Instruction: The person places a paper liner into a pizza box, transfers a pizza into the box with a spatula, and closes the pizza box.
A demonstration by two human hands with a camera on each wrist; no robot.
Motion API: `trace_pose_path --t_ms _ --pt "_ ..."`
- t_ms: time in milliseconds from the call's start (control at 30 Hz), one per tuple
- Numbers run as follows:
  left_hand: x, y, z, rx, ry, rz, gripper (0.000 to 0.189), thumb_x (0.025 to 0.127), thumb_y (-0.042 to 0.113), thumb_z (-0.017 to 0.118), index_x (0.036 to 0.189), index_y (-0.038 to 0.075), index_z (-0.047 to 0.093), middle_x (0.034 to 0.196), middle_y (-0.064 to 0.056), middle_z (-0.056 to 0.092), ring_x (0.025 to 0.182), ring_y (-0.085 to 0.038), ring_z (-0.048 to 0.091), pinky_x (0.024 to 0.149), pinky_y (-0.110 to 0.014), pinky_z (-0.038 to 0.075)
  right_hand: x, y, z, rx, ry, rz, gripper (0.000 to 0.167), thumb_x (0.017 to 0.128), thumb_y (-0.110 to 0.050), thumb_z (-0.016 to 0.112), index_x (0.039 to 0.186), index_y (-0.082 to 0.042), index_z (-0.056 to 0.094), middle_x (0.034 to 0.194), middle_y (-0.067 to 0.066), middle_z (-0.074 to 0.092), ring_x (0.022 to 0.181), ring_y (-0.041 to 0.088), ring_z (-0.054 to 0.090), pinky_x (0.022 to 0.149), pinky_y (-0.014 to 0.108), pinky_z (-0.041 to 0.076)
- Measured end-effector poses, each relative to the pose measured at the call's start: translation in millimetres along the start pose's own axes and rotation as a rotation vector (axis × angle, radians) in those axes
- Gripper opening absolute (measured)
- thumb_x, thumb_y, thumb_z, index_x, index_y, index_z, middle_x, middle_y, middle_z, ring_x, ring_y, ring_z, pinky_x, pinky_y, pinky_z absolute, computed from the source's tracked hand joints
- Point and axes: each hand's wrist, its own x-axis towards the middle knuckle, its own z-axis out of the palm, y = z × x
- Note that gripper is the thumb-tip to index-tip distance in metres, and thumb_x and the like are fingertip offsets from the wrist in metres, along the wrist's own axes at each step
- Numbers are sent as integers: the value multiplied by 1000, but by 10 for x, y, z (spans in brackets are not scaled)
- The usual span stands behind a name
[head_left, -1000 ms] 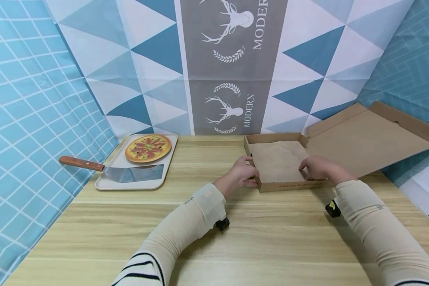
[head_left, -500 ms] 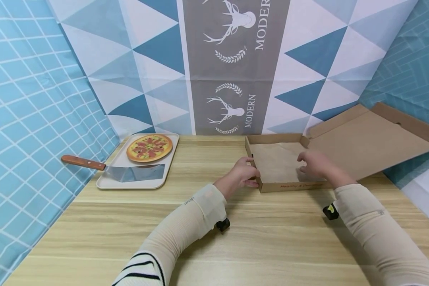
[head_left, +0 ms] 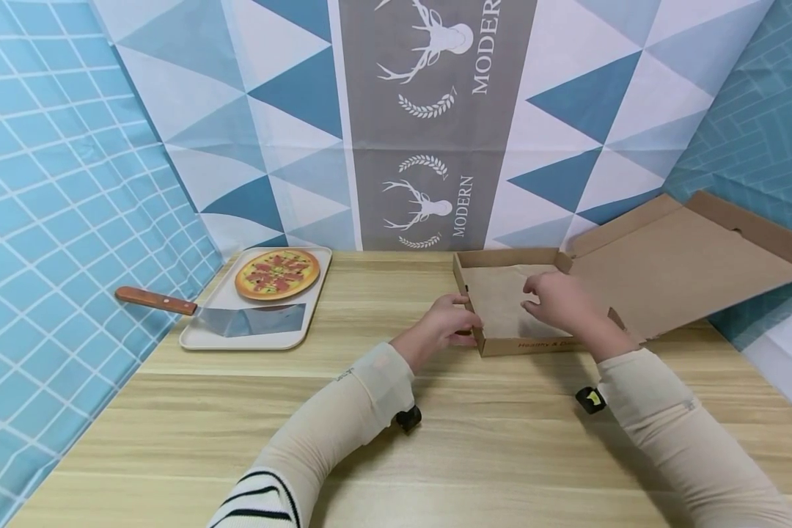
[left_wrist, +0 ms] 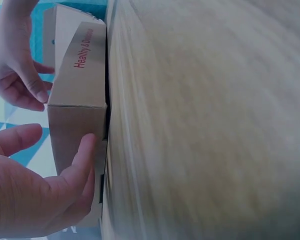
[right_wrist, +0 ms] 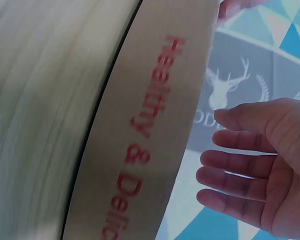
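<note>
A cardboard pizza box (head_left: 501,346) lies on the table at the right, lined with brown paper (head_left: 495,297). Its lid (head_left: 686,257) is folded back to the right. My left hand (head_left: 447,323) touches the box's left side; in the left wrist view that hand (left_wrist: 45,195) has extended fingers against the outer wall, the thumb apart from the box. Over the tray part of the box hovers my right hand (head_left: 561,301). The right wrist view shows this hand (right_wrist: 250,165) with loosely extended fingers, holding nothing, beside the front wall with red lettering (right_wrist: 140,125).
At the table's back left, a white tray (head_left: 214,301) bears a pizza (head_left: 277,274). A metal turner (head_left: 257,321) lies across the tray's near part, its wooden handle (head_left: 155,299) jutting past the left edge. Patterned cloth walls (head_left: 429,147) stand behind and at the sides.
My right hand has lifted from the box's right front area and moved left above the paper. My left hand stays at the box's left side. The box has stayed put.
</note>
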Motion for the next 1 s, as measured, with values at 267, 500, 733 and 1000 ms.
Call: trace_pose_path --t_ms 267,500,733,1000 --pt "-85 -3 -99 129 15 52 65 82 -5 70 142 4 45 133 -19 50 117 -36 54 83 -40 55 -39 -218 -31 -55 89 -42 26 85 -16 75 101 3 70 95 18 70 83 33 66 72 49 54" --pt "-167 19 -278 274 -67 101 66 83 -2 72 142 3 44 132 -20 50 95 -25 60 82 -43 55 -83 -402 -17 -60 237 -127 24 81 -15 77 96 3 70 86 16 69 76 32 66 69 47 53" --pt "-237 45 -422 360 -151 174 61 83 -1 73 138 0 47 132 -25 48 95 -28 61 84 -46 53 -67 -581 52 53 296 -142 25 82 -13 76 98 5 68 94 20 69 88 35 65 78 49 53" --pt "-368 85 -653 734 -103 434 57 82 6 76 134 3 54 132 -21 54 113 -34 59 89 -38 52 -11 -820 113 117 343 -214 25 81 -12 76 99 3 68 96 17 68 92 35 64 80 48 53"
